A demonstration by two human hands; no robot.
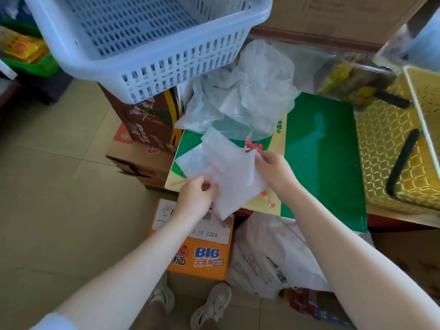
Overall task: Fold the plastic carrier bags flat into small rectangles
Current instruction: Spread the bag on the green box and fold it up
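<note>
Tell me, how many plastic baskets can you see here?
3. A pale blue basket sits on the brown box at upper left; a yellow basket with black handles stands at right; a second yellow basket overlaps it at the edge. Others may be out of frame.

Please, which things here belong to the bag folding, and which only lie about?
Belong to the job:
- folded bag, pinched by the left hand and right hand
- loose bags behind it
- green box, the work surface

Only lying about:
- blue basket
- yellow basket
- orange box
- printed bag on the floor
</note>
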